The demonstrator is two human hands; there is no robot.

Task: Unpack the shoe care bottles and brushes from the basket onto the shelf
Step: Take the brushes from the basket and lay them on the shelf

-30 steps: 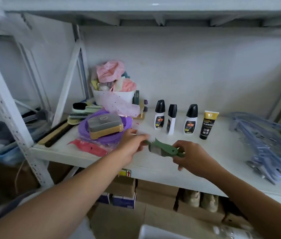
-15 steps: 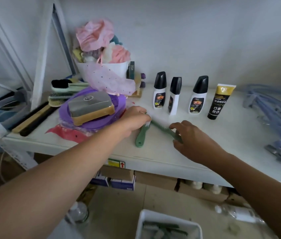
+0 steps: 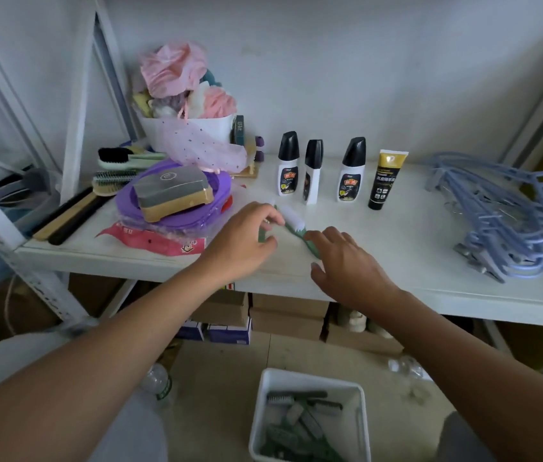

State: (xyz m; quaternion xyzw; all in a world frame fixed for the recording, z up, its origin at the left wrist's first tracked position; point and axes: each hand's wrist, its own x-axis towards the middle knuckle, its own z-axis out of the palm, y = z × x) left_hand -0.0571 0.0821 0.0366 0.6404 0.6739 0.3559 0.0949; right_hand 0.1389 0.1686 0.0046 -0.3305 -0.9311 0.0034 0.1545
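A thin green plastic brush (image 3: 261,233) is pinched between the curled fingers and thumb of the left hand (image 3: 246,238) on the smooth white shelf (image 3: 413,248). A second brush (image 3: 297,226), green with soft white bristles, is touched by the loose, nearly straight fingers of the right hand (image 3: 343,261). White bottles (image 3: 287,168) with black pointed caps are stood behind. A second ago a brush was held up in the air; now both are laid down. More brushes are left in the square white basket (image 3: 310,376) below
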